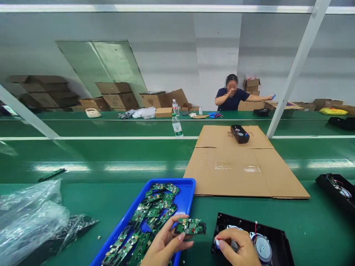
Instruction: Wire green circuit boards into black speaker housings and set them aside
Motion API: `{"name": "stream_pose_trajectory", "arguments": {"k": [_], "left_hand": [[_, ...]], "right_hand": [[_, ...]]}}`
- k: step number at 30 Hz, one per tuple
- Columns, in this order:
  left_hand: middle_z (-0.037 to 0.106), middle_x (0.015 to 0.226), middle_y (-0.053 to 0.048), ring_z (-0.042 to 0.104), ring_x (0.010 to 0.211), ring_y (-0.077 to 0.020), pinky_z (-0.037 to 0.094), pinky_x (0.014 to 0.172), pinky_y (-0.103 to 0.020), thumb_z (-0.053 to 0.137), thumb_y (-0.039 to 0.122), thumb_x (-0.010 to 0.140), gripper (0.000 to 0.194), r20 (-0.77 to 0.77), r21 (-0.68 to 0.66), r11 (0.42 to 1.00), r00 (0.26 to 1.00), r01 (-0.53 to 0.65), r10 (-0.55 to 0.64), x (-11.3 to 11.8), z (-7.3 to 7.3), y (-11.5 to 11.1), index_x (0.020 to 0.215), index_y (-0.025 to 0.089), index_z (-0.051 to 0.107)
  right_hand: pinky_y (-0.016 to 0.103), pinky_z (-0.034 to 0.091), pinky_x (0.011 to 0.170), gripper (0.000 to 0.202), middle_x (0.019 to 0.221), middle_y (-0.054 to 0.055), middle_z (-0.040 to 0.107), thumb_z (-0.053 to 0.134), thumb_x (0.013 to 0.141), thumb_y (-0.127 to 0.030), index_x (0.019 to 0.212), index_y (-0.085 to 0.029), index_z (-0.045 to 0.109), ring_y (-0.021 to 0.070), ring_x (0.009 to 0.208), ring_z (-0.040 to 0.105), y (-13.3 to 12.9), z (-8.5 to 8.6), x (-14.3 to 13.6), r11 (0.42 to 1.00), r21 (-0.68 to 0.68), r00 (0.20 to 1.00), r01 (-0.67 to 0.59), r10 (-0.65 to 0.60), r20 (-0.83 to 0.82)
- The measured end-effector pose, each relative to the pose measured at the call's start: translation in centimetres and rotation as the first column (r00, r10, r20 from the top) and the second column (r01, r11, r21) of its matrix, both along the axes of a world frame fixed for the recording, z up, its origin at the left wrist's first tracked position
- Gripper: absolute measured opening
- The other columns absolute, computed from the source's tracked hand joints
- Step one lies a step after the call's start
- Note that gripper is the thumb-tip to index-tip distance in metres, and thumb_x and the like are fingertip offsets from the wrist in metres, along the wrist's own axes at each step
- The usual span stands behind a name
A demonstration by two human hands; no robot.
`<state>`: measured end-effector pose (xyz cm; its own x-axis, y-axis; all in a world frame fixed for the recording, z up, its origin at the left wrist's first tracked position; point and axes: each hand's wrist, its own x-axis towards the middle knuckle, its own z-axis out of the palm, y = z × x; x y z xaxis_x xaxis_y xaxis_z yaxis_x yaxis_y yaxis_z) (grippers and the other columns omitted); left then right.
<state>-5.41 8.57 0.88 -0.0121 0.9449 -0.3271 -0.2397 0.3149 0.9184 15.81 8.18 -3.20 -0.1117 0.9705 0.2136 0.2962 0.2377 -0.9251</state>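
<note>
My left hand (166,242) grips a green circuit board (191,226) between thumb and fingers, above the right side of a blue tray (186,188). Several similar circuit boards (141,214) lie heaped in that tray. To the right, my right hand (239,245) pinches a small white wire connector (217,242) with a bit of red wire beside it. This hand is over a black speaker housing (281,245) and hides part of it. A round speaker (263,248) shows inside the housing, and another is partly covered by my fingers.
A flattened cardboard sheet (235,173) lies behind, bearing a black speaker box (240,133). Plastic bags (33,218) are at left, another black housing (338,190) at right. A water bottle (176,126) stands beyond. A person (231,96) sits at the far bench.
</note>
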Motion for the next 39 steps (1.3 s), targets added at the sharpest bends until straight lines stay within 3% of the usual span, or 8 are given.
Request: {"name": "stream_pose_trajectory", "arguments": {"k": [4, 8, 11, 15, 21, 25, 30, 39], "left_hand": [[0.076, 0.078, -0.002, 0.072, 0.091, -0.0331, 0.060, 0.062, -0.030, 0.087, 0.052, 0.049, 0.066, 0.063, -0.078, 0.996, 0.997, -0.045, 0.050, 2.3, 0.3, -0.6, 0.101, 0.025, 0.057], [0.074, 0.073, 0.001, 0.070, 0.096, -0.0359, 0.059, 0.067, -0.031, 0.090, 0.047, 0.044, 0.075, 0.172, -0.137, 0.988, 0.981, -0.063, 0.087, 4.0, 0.9, -0.5, 0.106, 0.025, 0.052], [0.076, 0.079, -0.001, 0.069, 0.099, -0.0354, 0.059, 0.073, -0.033, 0.089, 0.040, 0.050, 0.073, 0.255, -0.160, 0.986, 0.963, -0.043, 0.084, 4.7, 0.9, -0.4, 0.110, 0.025, 0.050], [0.077, 0.087, -0.006, 0.066, 0.107, -0.0316, 0.052, 0.091, -0.035, 0.086, 0.032, 0.058, 0.059, 0.355, -0.099, 0.995, 0.934, 0.009, 0.027, 5.1, 0.2, -0.7, 0.105, 0.024, 0.052], [0.076, 0.082, -0.002, 0.066, 0.108, -0.0328, 0.055, 0.090, -0.039, 0.085, 0.042, 0.062, 0.039, 0.395, -0.064, 0.998, 0.917, -0.022, 0.046, 5.6, -0.3, -1.0, 0.083, 0.024, 0.058], [0.076, 0.088, 0.000, 0.066, 0.106, -0.0314, 0.057, 0.088, -0.036, 0.086, 0.043, 0.059, 0.045, 0.345, -0.072, 0.992, 0.930, -0.105, 0.124, 6.0, -0.6, -0.9, 0.094, 0.026, 0.065], [0.074, 0.110, -0.005, 0.060, 0.116, -0.0347, 0.055, 0.093, -0.035, 0.084, 0.050, 0.057, 0.052, 0.220, -0.010, 0.986, 0.962, -0.164, 0.162, 6.9, -1.3, -1.7, 0.101, 0.024, 0.072], [0.076, 0.107, -0.002, 0.060, 0.115, -0.0328, 0.055, 0.093, -0.031, 0.080, 0.054, 0.061, 0.045, 0.178, 0.063, 0.985, 0.973, -0.159, 0.145, 7.6, -1.1, -2.9, 0.096, 0.027, 0.077]], "right_hand": [[0.020, 0.048, 0.056, 0.023, 0.067, 0.002, 0.068, 0.053, 0.088, -0.033, 0.088, -0.025, 0.075, 0.0142, 0.061, 0.061, -0.1, 0.6, 0.4, 0.992, 0.107, 0.981, -0.070, 0.049, 0.187], [0.022, 0.049, 0.056, 0.025, 0.069, 0.003, 0.069, 0.050, 0.091, -0.031, 0.093, -0.025, 0.074, 0.0150, 0.062, 0.062, -0.2, 1.5, 0.7, 0.975, 0.206, 0.980, -0.089, 0.049, 0.193], [0.024, 0.052, 0.063, 0.027, 0.073, 0.004, 0.070, 0.051, 0.092, -0.039, 0.097, -0.023, 0.072, 0.0160, 0.066, 0.064, -0.4, 1.9, 0.7, 0.993, 0.103, 0.997, -0.065, 0.068, -0.030], [0.025, 0.054, 0.064, 0.037, 0.072, 0.004, 0.069, 0.053, 0.089, -0.052, 0.098, -0.020, 0.071, 0.0155, 0.065, 0.065, -0.4, 1.9, 0.8, 0.997, -0.065, 0.930, 0.032, -0.053, -0.363], [0.020, 0.045, 0.052, 0.040, 0.064, 0.000, 0.062, 0.045, 0.094, -0.049, 0.115, -0.020, 0.064, 0.0118, 0.055, 0.057, -0.4, 1.7, 0.9, 0.999, -0.042, 0.998, -0.027, 0.025, -0.053], [0.020, 0.043, 0.052, 0.029, 0.067, 0.000, 0.063, 0.043, 0.096, -0.037, 0.092, -0.020, 0.065, 0.0115, 0.057, 0.057, -0.4, 2.2, 0.2, 0.988, 0.156, 0.995, 0.025, -0.040, 0.096], [0.024, 0.039, 0.053, 0.027, 0.057, -0.002, 0.057, 0.044, 0.094, -0.024, 0.077, -0.020, 0.064, 0.0112, 0.052, 0.050, -0.1, 2.6, -0.7, 0.861, 0.508, 0.951, 0.021, -0.174, 0.257], [0.025, 0.036, 0.056, 0.025, 0.058, -0.001, 0.055, 0.043, 0.090, -0.010, 0.072, -0.018, 0.058, 0.0115, 0.054, 0.047, 0.1, 1.9, -1.7, 0.746, 0.664, 0.899, 0.059, -0.328, 0.289]]}}
